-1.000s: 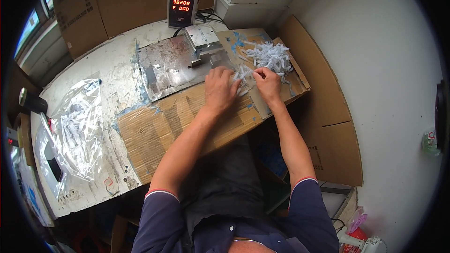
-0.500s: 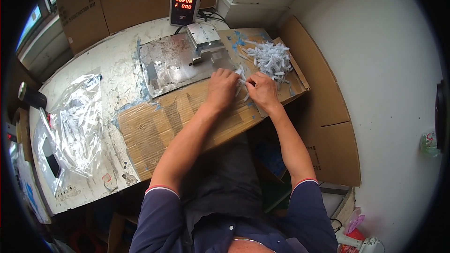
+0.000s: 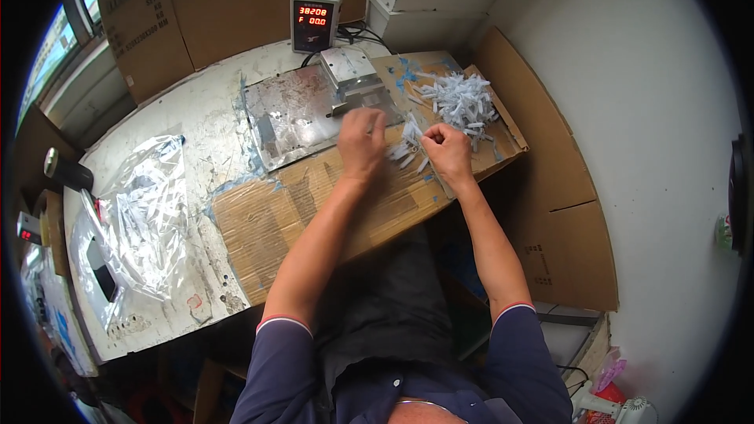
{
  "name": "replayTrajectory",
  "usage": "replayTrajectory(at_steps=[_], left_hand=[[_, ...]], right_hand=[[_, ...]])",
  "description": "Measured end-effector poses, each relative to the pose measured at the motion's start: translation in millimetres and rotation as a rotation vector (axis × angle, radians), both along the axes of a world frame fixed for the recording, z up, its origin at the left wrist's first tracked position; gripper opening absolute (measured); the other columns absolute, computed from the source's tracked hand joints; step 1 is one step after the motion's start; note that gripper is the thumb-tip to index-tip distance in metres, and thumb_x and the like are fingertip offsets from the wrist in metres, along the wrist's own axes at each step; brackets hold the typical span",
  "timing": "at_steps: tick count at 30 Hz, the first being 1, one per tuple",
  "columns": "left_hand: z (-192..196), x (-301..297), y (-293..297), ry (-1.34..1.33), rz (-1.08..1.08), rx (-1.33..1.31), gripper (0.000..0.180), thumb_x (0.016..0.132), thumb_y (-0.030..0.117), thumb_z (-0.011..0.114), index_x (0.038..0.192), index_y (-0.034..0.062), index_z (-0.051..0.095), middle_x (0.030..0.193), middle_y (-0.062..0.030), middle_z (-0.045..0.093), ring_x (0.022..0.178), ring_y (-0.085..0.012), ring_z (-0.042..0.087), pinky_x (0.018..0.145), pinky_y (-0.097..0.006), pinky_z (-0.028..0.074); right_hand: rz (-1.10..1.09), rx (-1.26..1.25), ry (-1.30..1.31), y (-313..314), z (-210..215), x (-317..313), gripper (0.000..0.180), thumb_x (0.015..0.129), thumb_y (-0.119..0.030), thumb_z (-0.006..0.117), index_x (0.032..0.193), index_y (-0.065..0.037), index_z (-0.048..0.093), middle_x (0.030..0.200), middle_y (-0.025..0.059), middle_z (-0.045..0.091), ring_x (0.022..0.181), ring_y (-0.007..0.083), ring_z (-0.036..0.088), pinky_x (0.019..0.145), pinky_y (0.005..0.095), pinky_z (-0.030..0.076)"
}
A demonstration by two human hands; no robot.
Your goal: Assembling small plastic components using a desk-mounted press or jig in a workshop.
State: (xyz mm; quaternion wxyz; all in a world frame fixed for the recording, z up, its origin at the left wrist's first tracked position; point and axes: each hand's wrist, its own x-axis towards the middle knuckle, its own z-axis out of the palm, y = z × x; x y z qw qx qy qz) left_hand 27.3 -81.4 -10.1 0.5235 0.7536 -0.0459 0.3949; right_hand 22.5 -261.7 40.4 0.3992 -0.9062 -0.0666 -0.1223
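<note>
Small white plastic pieces [image 3: 408,145] lie in a loose cluster on the flattened brown cardboard sheet [image 3: 314,216], right between the person's two hands. The left hand [image 3: 361,141] rests palm-down on the cardboard with its fingers stretched forward and close together, its fingertips at the edge of the scuffed grey metal plate [image 3: 294,114]. The right hand [image 3: 448,149] is curled into a loose fist just beside the cluster, thumb and forefinger pinched together on one of the pieces, though what exactly sits in the pinch is too small to make out.

Behind the right hand, a larger heap of the same white plastic pieces [image 3: 462,102] is piled near the far right corner of the surface [image 3: 188,110], which is worn, whitish and stained. A small silver metal block fixture [image 3: 349,71] stands at the back edge of the metal plate, just ahead of the left hand's fingertips. Further back sits a grey box with a red digital display [image 3: 316,17], with cables trailing off to its right.

Well off to the left, a crumpled clear plastic bag [image 3: 137,220] lies on the surface, with a dark cylindrical object [image 3: 67,173] beyond it near the edge. Brown cardboard boxes [image 3: 228,4] line the wall behind, and a cardboard panel [image 3: 550,188] leans against the wall on the right.
</note>
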Motion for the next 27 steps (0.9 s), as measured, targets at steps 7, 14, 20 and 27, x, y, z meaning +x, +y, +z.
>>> replayTrajectory(at_steps=[7, 14, 20, 27], left_hand=[[10, 16, 82, -0.030, 0.292, -0.139, 0.010, 0.094, 0.014, 0.071, 0.092, 0.0046, 0.069, 0.090, -0.0089, 0.067, 0.082, -0.0251, 0.064, 0.071, -0.036, 0.052], [-3, 16, 97, 0.044, 0.270, -0.081, 0.009, 0.093, 0.013, 0.071, 0.091, 0.0043, 0.069, 0.090, -0.0100, 0.067, 0.085, -0.0275, 0.064, 0.075, -0.037, 0.051], [-9, 20, 99, 0.008, 0.292, -0.001, 0.011, 0.096, 0.015, 0.070, 0.094, 0.0047, 0.069, 0.092, -0.0084, 0.067, 0.083, -0.0220, 0.065, 0.071, -0.033, 0.053], [-12, 20, 99, 0.024, 0.301, 0.000, 0.011, 0.095, 0.015, 0.070, 0.094, 0.0043, 0.069, 0.093, -0.0092, 0.067, 0.085, -0.0237, 0.065, 0.071, -0.034, 0.053]], right_hand=[[0.036, 0.044, -0.081, 67, -27, 20, 0.012, 0.082, -0.008, 0.072, 0.092, -0.005, 0.065, 0.075, 0.0091, 0.068, 0.070, 0.0240, 0.068, 0.067, 0.0363, 0.053], [0.004, 0.036, -0.129, 101, -38, 42, 0.012, 0.081, -0.007, 0.073, 0.087, -0.007, 0.062, 0.077, 0.0100, 0.071, 0.073, 0.0310, 0.070, 0.066, 0.0413, 0.054], [-0.021, 0.017, -0.155, 106, -41, 49, 0.012, 0.081, -0.008, 0.073, 0.085, -0.007, 0.062, 0.073, 0.0092, 0.068, 0.068, 0.0290, 0.068, 0.064, 0.0400, 0.053], [-0.068, 0.056, -0.138, 114, -43, 51, 0.013, 0.080, -0.009, 0.074, 0.081, -0.005, 0.062, 0.071, 0.0093, 0.067, 0.066, 0.0260, 0.068, 0.064, 0.0381, 0.053]])
